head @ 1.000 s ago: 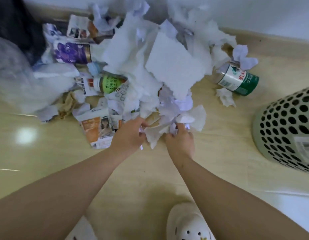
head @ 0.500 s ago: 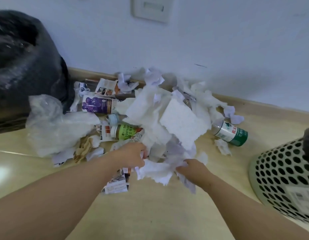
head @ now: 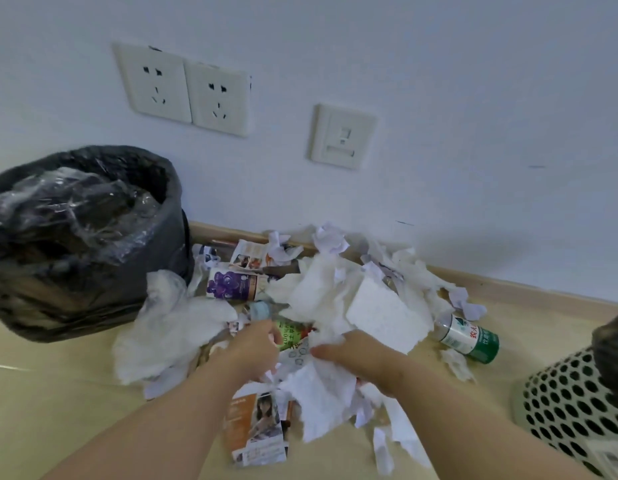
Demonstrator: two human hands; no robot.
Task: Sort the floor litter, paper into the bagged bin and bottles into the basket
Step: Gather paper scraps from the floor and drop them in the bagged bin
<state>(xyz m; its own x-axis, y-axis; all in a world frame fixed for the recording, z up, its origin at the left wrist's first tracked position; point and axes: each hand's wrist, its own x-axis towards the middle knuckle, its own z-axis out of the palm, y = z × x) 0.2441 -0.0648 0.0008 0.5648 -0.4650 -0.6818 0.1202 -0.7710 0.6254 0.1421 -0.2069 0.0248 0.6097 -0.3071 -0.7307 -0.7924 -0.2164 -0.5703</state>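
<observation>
A heap of torn white paper [head: 338, 292] and magazine scraps lies on the floor against the wall. My left hand [head: 253, 348] and my right hand [head: 361, 358] both grip a bunch of white paper scraps [head: 321, 393] lifted at the heap's front. The bin lined with a black bag [head: 82, 233] stands at the left. The perforated white basket [head: 570, 403] is at the right edge. A green-and-white bottle [head: 468, 336] lies at the heap's right. A green-labelled bottle [head: 293, 332] and a purple-labelled one [head: 234, 287] lie half buried.
A crumpled clear plastic bag [head: 169, 323] lies beside the bin. A magazine page [head: 257, 427] hangs below my hands. Wall sockets [head: 186, 88] and a wall plate [head: 342, 136] are above. Bare wooden floor [head: 58, 403] spreads to the left front.
My view has tilted up, bringing the bin and the wall sockets into sight. Both hands have risen from the floor with the gathered paper scraps.
</observation>
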